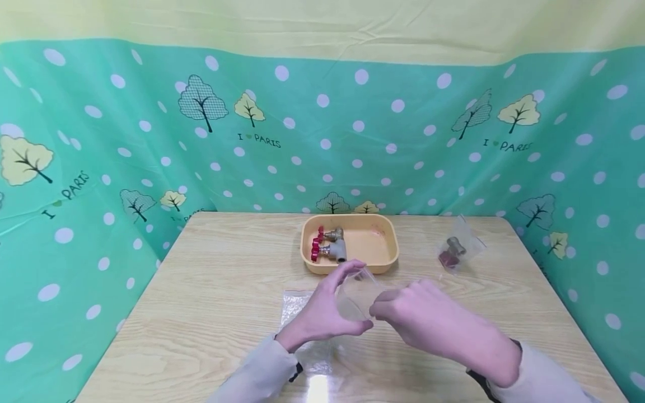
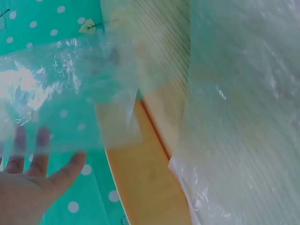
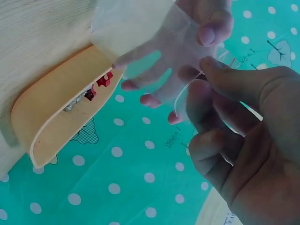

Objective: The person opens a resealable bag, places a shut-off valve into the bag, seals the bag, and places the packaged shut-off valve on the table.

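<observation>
A clear zip bag point(image 1: 360, 294) is held up between the two hands, above the table in front of the tray. My left hand point(image 1: 325, 310) is spread around its left side, and straight fingers point(image 3: 157, 89) show through the film in the right wrist view. With thumb and index finger, my right hand point(image 1: 423, 316) pinches the bag's edge near its mouth. Nothing shows inside this bag. Beyond it, the peach tray point(image 1: 389, 262) holds two valves with red handles, a larger grey one point(image 1: 332, 251) and a smaller metal one point(image 1: 332, 234) behind it.
At the back right, a clear bag point(image 1: 466, 240) lies with a metal valve point(image 1: 456, 246) with a dark red handle inside. More flat clear bags point(image 1: 294, 305) lie on the wooden table point(image 1: 211, 313) under my left arm. A green dotted curtain point(image 1: 282, 168) surrounds the table's back and sides.
</observation>
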Tool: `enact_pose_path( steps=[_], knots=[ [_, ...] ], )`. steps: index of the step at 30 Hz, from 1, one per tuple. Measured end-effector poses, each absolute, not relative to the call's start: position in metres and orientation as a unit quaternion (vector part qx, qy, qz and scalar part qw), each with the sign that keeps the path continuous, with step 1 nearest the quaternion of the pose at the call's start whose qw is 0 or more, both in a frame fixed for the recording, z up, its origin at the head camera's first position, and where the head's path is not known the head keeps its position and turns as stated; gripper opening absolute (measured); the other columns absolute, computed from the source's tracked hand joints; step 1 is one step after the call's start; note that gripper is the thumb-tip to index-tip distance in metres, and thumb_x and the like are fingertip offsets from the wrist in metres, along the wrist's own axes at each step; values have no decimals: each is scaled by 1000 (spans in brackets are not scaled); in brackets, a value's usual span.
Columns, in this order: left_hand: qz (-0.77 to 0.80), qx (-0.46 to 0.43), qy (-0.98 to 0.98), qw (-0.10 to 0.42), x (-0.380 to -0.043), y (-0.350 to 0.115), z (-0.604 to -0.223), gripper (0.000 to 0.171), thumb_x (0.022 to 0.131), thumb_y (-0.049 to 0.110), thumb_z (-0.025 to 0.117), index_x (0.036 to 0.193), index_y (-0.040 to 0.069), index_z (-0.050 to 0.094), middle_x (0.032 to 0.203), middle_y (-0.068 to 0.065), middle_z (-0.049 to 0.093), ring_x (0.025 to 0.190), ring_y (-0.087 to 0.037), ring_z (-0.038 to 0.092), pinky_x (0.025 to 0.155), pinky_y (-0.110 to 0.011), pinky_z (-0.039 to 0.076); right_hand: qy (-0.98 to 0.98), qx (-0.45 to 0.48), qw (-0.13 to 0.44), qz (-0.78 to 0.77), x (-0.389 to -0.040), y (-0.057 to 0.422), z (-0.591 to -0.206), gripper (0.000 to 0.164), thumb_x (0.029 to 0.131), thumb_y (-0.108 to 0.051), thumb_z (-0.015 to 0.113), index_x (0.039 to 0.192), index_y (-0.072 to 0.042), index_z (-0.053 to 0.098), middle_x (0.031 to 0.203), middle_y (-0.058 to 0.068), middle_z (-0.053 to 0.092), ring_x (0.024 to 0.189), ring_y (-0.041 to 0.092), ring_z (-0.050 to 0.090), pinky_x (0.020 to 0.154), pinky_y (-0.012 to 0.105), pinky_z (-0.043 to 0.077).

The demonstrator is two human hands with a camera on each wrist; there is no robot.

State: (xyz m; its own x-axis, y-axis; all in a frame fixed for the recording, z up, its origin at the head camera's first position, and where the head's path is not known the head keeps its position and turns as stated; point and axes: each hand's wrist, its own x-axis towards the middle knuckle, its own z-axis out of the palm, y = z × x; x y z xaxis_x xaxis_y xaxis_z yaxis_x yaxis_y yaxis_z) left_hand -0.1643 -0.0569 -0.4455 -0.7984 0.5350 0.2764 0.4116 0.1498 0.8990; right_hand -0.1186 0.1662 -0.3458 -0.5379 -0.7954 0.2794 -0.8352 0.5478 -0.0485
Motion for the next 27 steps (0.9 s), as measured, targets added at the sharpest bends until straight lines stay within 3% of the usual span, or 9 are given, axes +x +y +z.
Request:
enact_pose_path(
  steps=[6,13,18,22,27],
  knots=[
    [572,337,743,82,-164,-57,-447,109,67,23,97,157,38,36,141,12,57,131,-15,53,117,-55,35,-861,485,142,59,-118,165,-344,42,66,18,71,76,-22,61,71,-14,55,52,0,26,43,18,18],
    [564,337,746,106,-159,-54,-467,128,65,26,99,164,42,19,150,10,48,135,-17,50,113,-50,41,-837,502,188,112,-126,168,-341,38,71,16,74,90,-17,74,83,-10,68,54,-2,33,43,12,21],
    [518,331,780,116,-158,-59,-476,127,65,25,97,164,43,19,145,12,50,131,-13,51,111,-51,44,-830,510,177,140,-128,175,-333,46,72,17,74,102,-17,81,88,-7,70,55,-2,41,45,10,26],
    [486,342,796,116,-159,-65,-478,124,67,26,97,163,42,21,148,14,47,134,-12,48,113,-54,42,-826,516,178,142,-126,179,-327,60,69,20,69,111,-22,82,87,-8,67,53,-4,32,46,9,22],
    [494,343,789,126,-162,-67,-473,132,65,34,99,165,44,14,161,15,35,142,-15,42,114,-59,39,-819,528,179,136,-123,180,-326,65,70,18,66,115,-27,81,87,-10,63,54,-4,22,46,9,17]
  ],
)
